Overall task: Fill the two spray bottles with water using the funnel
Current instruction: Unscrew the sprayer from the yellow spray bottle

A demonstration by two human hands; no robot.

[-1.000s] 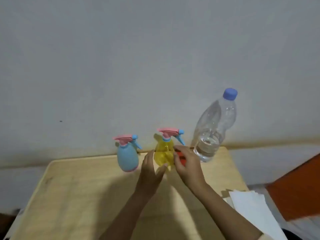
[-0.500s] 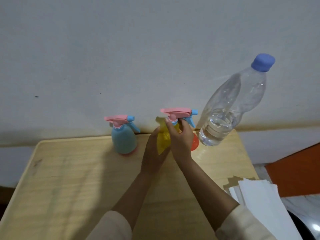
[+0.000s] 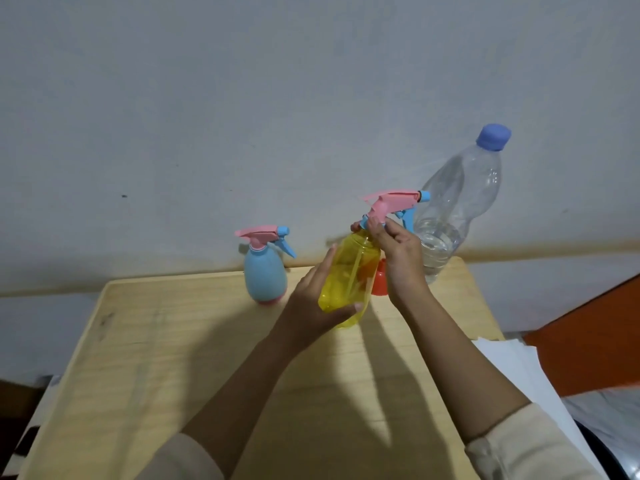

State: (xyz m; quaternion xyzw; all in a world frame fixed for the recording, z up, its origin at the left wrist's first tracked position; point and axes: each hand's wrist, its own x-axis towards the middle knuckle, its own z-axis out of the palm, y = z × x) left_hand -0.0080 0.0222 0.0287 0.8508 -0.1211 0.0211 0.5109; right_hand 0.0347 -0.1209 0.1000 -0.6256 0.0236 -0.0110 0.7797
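A yellow see-through spray bottle [image 3: 349,271] is lifted off the wooden table [image 3: 207,358] and tilted right. My left hand [image 3: 311,306] cups its body from the left and below. My right hand [image 3: 398,258] pinches the collar just under its pink and blue trigger head [image 3: 391,204]. A blue spray bottle [image 3: 265,277] with the same kind of head stands upright near the wall. An orange funnel [image 3: 379,282] shows partly behind my right hand. A clear water bottle [image 3: 457,206] with a blue cap stands at the back right, holding a little water.
The table's far edge meets a pale wall. White paper sheets [image 3: 512,368] lie past the table's right edge. An orange surface [image 3: 595,334] is at the far right.
The yellow bottle has been raised off the table and pulled nearer to me, now tilted. My right hand has shifted up to the collar under the trigger head.
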